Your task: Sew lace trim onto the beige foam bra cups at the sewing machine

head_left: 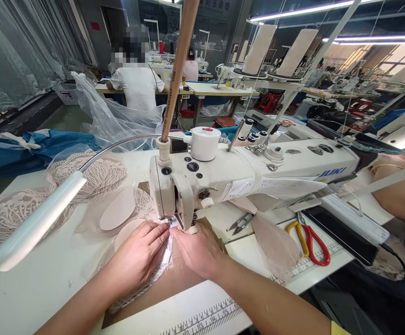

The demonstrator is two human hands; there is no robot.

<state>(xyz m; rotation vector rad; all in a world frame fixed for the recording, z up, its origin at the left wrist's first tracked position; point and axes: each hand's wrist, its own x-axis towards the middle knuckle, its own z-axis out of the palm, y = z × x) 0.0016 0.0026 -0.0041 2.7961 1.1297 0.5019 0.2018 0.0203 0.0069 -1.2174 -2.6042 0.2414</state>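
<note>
At the needle area of a white sewing machine (174, 186), both hands hold a beige lace piece (165, 266) with a pale edge. My left hand (141, 251) rests on it, fingers pressed together and bent, tips beside the presser foot; its thumb is hidden. My right hand (198, 249) is closed at the fabric's edge just right of the foot, its fingers curled and partly hidden behind the machine head. Beneath lies a brown plate (188, 274). An oval beige pad (118, 209) sits on sheer fabric left of the needle.
Thread snips (241, 223), red-and-yellow-handled scissors (310, 242) and a black phone (338, 235) lie right. A lamp (36, 221) overhangs lace pieces (87, 174) at left. A ruler strip (202, 318) runs along the front. Another person's arm (401, 200) is at right; a seated person (136, 86) is ahead.
</note>
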